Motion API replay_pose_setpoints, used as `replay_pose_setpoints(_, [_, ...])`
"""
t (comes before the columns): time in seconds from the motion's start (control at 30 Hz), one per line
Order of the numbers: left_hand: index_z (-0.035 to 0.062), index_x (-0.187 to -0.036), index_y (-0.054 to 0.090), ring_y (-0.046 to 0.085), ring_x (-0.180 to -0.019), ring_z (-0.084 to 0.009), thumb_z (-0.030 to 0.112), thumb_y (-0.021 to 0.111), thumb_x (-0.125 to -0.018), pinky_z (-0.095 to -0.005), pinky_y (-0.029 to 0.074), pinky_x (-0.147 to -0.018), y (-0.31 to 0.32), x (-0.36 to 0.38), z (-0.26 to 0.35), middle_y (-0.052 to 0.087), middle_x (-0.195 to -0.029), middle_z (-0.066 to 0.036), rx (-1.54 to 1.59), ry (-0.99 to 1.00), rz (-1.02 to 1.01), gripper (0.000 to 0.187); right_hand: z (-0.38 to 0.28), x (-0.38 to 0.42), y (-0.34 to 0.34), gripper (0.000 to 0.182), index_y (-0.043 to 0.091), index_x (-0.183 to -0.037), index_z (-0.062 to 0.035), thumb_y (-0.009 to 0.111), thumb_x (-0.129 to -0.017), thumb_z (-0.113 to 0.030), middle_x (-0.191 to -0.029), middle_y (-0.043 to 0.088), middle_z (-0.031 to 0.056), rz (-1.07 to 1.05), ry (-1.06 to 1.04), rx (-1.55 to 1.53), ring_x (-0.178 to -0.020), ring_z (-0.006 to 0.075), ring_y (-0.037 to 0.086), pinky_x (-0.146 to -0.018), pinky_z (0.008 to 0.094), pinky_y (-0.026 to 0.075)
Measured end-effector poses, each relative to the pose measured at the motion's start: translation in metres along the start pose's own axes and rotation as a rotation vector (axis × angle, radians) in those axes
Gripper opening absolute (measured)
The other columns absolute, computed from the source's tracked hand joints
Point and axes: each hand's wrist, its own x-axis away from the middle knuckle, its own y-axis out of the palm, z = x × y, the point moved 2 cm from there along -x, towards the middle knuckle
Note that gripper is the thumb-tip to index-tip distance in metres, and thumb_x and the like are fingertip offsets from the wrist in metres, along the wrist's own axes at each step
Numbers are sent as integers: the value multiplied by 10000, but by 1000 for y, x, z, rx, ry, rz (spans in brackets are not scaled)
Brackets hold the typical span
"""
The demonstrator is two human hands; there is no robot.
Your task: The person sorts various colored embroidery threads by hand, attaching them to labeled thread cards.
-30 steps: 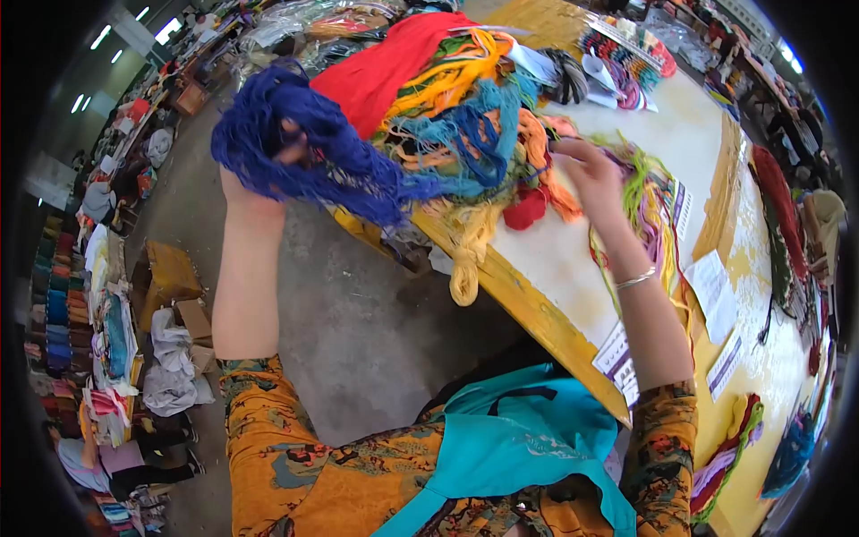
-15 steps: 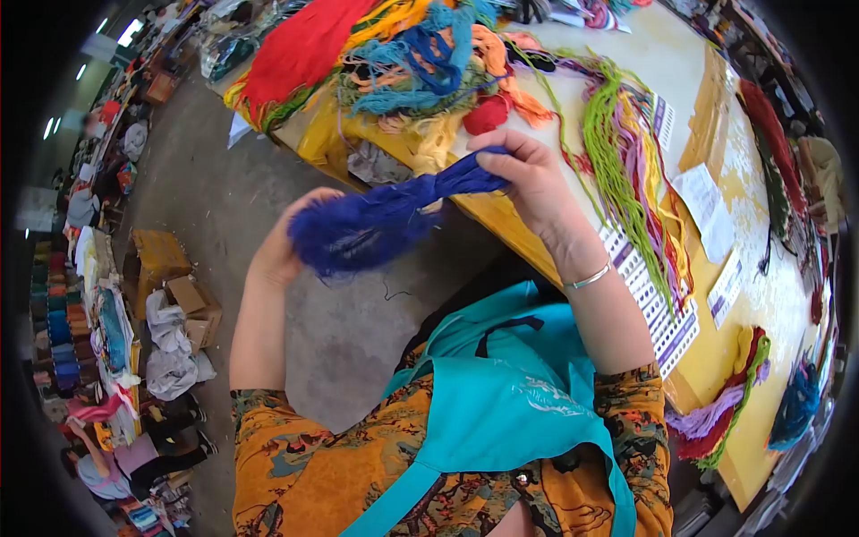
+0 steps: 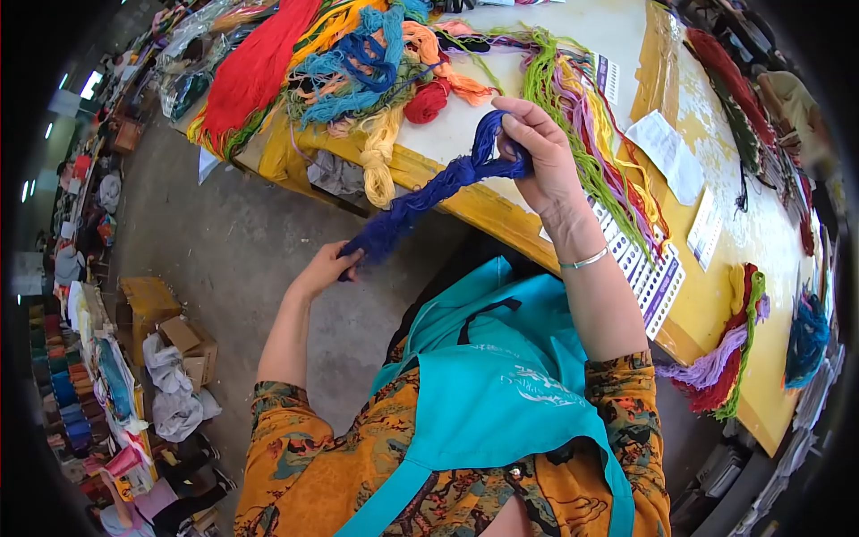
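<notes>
A dark blue skein of yarn (image 3: 436, 189) stretches slantwise between my two hands, in front of the table edge. My right hand (image 3: 540, 154) grips its upper end, where the strands form a loop round the fingers. At the lower end, my left hand (image 3: 324, 269) is closed on the bunched strands. Just beyond the skein, a pale yellow hank of yarn (image 3: 379, 159) hangs over the table's edge. Right of my right hand lie lime green strands (image 3: 543, 76) with purple, red and yellow ones.
The yellow-edged table (image 3: 503, 224) holds red yarn (image 3: 259, 76), blue yarn (image 3: 358, 67) and a red ball (image 3: 427, 101). Punched cards (image 3: 658, 286) and a white paper (image 3: 667, 157) lie at right. Cardboard boxes (image 3: 148, 309) stand on the floor at left; a person (image 3: 148, 506) is beyond.
The skein has gone from a loose, fluffy spread to a narrower stretched length. My left hand has moved down and closed on its end. The loop at my right hand has opened wider.
</notes>
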Motion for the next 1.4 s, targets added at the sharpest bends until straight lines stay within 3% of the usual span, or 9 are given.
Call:
replay_pose_setpoints(0.13, [52, -1113, 623, 644, -818, -128, 157, 567, -916, -268, 497, -742, 6, -2, -32, 662, -835, -46, -9, -106, 52, 230, -5, 4, 9, 218, 657, -1112, -46, 588, -906, -26, -867, 601, -33, -6, 39, 81, -654, 39, 466, -601, 172, 382])
replay_pose_setpoints(0.2, [63, -1176, 614, 654, -940, -187, 180, 619, -886, -303, 510, -791, 5, -7, -30, 680, -985, -82, -508, 184, 198, 312, 4, 7, 17, 228, 644, -1132, -54, 585, -912, -40, -891, 620, -27, -36, 121, 192, -671, 32, 485, -598, 171, 387])
replay_pose_setpoints(0.4, [32, -1198, 576, 615, -1001, -192, 77, 668, -828, -332, 475, -900, 78, 9, 135, 635, -1068, -102, 107, 753, 255, 384, 58, 28, 53, 221, 629, -1121, -38, 596, -903, -33, -1023, 654, 28, -253, 260, 341, -931, 100, 604, -863, 248, 476])
replay_pose_setpoints(0.63, [-21, -1015, 620, 571, -819, -125, 69, 626, -870, -278, 472, -754, 81, -11, 106, 634, -878, -64, 58, 552, -42, 171, 35, 34, 29, 207, 628, -1105, -29, 583, -903, -34, -915, 632, 7, -150, 270, 409, -776, 57, 559, -673, 193, 433])
replay_pose_setpoints(0.8, [10, -1002, 623, 554, -786, -100, 57, 597, -871, -264, 458, -724, 73, 2, 74, 610, -830, -45, -141, 466, 55, 141, 56, 44, 18, 180, 652, -1068, -66, 599, -898, -41, -829, 590, -59, -171, 414, 457, -662, 12, 457, -570, 167, 349])
replay_pose_setpoints(0.9, [50, -993, 633, 632, -813, -240, 116, 648, -793, -364, 488, -719, 57, -1, 35, 650, -914, -120, -770, 405, 277, 211, 70, 39, 26, 180, 650, -1072, -68, 600, -900, -49, -821, 578, -69, -207, 396, 405, -666, 10, 448, -573, 165, 346])
replay_pose_setpoints(1.13, [39, -999, 642, 626, -939, -349, 129, 643, -812, -412, 504, -770, -16, -9, -101, 647, -1069, -140, -211, -133, 122, 207, 75, 13, 13, 182, 630, -1084, -22, 577, -910, -28, -916, 637, -9, -131, 342, 345, -816, 62, 570, -746, 212, 471])
replay_pose_setpoints(1.2, [31, -993, 658, 632, -921, -322, 141, 639, -836, -371, 498, -797, -31, 12, -66, 649, -1020, -145, -760, 82, 402, 193, 85, 10, 3, 181, 626, -1083, -16, 570, -911, -25, -921, 642, -1, -88, 322, 397, -831, 67, 578, -757, 218, 477])
replay_pose_setpoints(1.4, [26, -1002, 641, 617, -938, -312, 132, 669, -829, -368, 485, -844, -50, -12, 117, 627, -1015, -141, -435, 632, 780, 205, 95, 14, 0, 193, 623, -1086, -7, 570, -902, -35, -920, 663, 42, -79, 154, 702, -853, 109, 610, -794, 258, 494])
